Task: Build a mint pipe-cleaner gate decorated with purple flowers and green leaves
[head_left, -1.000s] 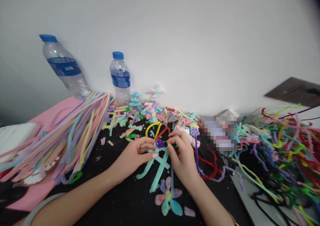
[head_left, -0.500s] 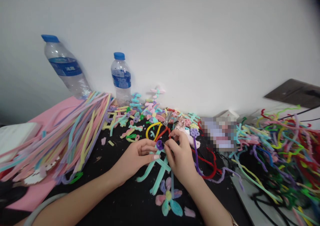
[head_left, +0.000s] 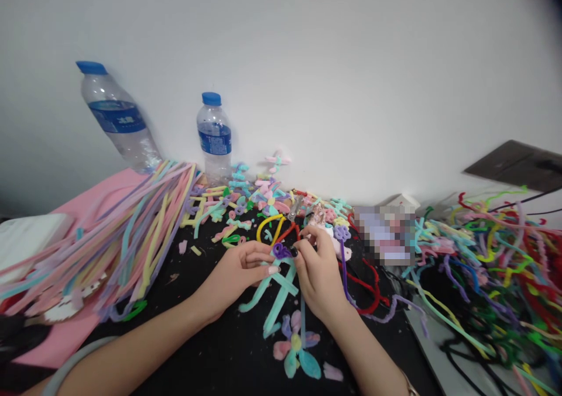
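Between my hands is a small curled purple pipe cleaner (head_left: 280, 250), at the top of a teal pipe-cleaner piece (head_left: 281, 302) with crossing strips. My left hand (head_left: 239, 273) grips the piece from the left, its thumb on a teal strip and its fingers beside the purple curl. From the right, my right hand (head_left: 320, 276) pinches at the curl's edge with thumb and index finger; the exact hold is partly hidden. Below them lies a multicoloured pipe-cleaner flower (head_left: 295, 342) on the black tabletop (head_left: 197, 355).
Long pastel pipe cleaners (head_left: 144, 232) spread over pink paper at left. Two bottles (head_left: 214, 141) (head_left: 118, 118) stand by the wall. Finished pipe-cleaner shapes (head_left: 237, 206) crowd the back. Tangled pipe cleaners (head_left: 504, 267) and dark cables cover the right. A red pipe cleaner (head_left: 373, 302) loops beside my right hand.
The purple curl now shows wider and looser between my fingers. My right thumb has shifted slightly, and the teal piece has moved a little. My left hand stays nearly in place.
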Motion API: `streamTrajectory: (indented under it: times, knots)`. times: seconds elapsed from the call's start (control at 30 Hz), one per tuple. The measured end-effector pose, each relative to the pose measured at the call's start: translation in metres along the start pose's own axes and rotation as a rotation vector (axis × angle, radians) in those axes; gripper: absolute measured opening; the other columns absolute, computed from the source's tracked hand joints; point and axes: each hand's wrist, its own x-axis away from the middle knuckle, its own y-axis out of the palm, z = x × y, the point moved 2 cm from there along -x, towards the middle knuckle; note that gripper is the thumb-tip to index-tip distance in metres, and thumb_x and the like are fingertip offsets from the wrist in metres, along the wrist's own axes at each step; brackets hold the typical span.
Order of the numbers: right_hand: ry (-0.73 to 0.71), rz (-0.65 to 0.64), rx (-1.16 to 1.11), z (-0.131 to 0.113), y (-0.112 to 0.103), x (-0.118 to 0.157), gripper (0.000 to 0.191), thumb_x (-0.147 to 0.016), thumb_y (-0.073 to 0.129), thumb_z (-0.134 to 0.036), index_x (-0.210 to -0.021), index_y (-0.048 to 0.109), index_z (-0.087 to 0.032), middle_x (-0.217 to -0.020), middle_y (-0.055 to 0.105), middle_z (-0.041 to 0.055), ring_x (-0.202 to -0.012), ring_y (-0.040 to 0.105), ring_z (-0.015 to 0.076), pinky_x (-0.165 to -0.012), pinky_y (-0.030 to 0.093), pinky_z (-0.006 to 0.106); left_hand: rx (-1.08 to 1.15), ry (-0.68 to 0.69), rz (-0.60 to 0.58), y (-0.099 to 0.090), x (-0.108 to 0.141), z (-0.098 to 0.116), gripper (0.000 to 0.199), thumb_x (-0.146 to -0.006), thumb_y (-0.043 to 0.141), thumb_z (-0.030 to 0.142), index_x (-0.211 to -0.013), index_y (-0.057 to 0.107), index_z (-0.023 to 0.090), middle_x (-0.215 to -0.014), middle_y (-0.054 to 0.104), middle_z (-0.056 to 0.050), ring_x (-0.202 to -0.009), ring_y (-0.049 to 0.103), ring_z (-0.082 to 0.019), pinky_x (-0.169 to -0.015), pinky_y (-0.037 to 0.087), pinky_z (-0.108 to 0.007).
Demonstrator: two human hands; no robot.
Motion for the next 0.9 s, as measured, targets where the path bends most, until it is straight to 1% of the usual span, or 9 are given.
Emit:
streamTrajectory:
  times: [0.07,0.2,0.3,0.43,0.57,0.73,0.9]
  knots:
    - [-0.005,-0.001,0.006,0.0002,0.0002,-0.0006,0.014,-0.088,0.040,-0.015,-0.085,0.053,-0.017,-0.105,0.047,0.0121,-0.094,0.045,0.0236,-0.080,0.041,0.039,-0.005,0.001,0.003,-0.0003,-0.0003,-0.0004,0.032,-0.069,0.073,0.027,-0.096,0.058,0.017,-0.090,0.065,-0.003,-0.073,0.058,-0.012,-0.060,0.044,-0.020]
    - [-0.041,0.004,0.062,-0.0015,0.0037,-0.0026,0.017,-0.088,0.041,-0.015,-0.079,0.054,-0.017,-0.100,0.048,0.0105,-0.087,0.045,0.0211,-0.076,0.041,0.036,0.002,0.002,-0.011,0.0006,-0.0002,-0.0014,0.033,-0.069,0.073,0.027,-0.097,0.058,0.017,-0.090,0.065,-0.003,-0.071,0.057,-0.011,-0.059,0.044,-0.019]
    - [-0.078,0.035,0.088,-0.0022,0.0056,-0.0037,0.019,-0.088,0.041,-0.013,-0.076,0.055,-0.017,-0.096,0.048,0.0098,-0.086,0.045,0.0207,-0.075,0.042,0.034,-0.001,0.009,-0.040,0.0018,0.0003,-0.0019,0.033,-0.069,0.073,0.027,-0.096,0.058,0.016,-0.090,0.065,-0.004,-0.069,0.056,-0.010,-0.058,0.044,-0.018]
    - [-0.109,0.038,0.113,-0.0018,0.0062,-0.0034,0.019,-0.087,0.042,-0.012,-0.075,0.056,-0.016,-0.095,0.048,0.0096,-0.085,0.045,0.0203,-0.074,0.042,0.034,-0.005,0.015,-0.052,0.0020,0.0011,-0.0022,0.030,-0.069,0.073,0.026,-0.093,0.057,0.016,-0.087,0.065,-0.003,-0.066,0.055,-0.009,-0.056,0.043,-0.018]
    - [-0.139,0.045,0.158,-0.0023,0.0061,-0.0020,0.020,-0.088,0.043,-0.014,-0.074,0.057,-0.017,-0.095,0.049,0.0092,-0.084,0.045,0.0203,-0.072,0.042,0.034,0.010,0.008,-0.050,0.0025,0.0011,-0.0006,0.030,-0.069,0.074,0.027,-0.092,0.057,0.016,-0.087,0.065,-0.003,-0.064,0.054,-0.009,-0.054,0.042,-0.017]
    - [-0.154,0.085,0.202,-0.0023,0.0069,-0.0008,0.018,-0.088,0.045,-0.018,-0.076,0.059,-0.018,-0.099,0.051,0.0097,-0.088,0.047,0.0217,-0.074,0.042,0.036,0.064,-0.042,-0.053,0.0044,0.0010,0.0016,0.026,-0.074,0.069,0.032,-0.092,0.059,0.016,-0.080,0.065,-0.002,-0.067,0.059,-0.012,-0.059,0.048,-0.020]
    - [-0.131,0.060,0.180,-0.0033,0.0062,-0.0006,0.017,-0.089,0.045,-0.019,-0.080,0.059,-0.018,-0.102,0.051,0.0106,-0.090,0.048,0.0228,-0.077,0.042,0.037,0.068,-0.004,-0.007,0.0026,-0.0009,-0.0009,0.022,-0.074,0.069,0.034,-0.088,0.061,0.017,-0.071,0.062,0.002,-0.063,0.057,-0.010,-0.057,0.046,-0.018]
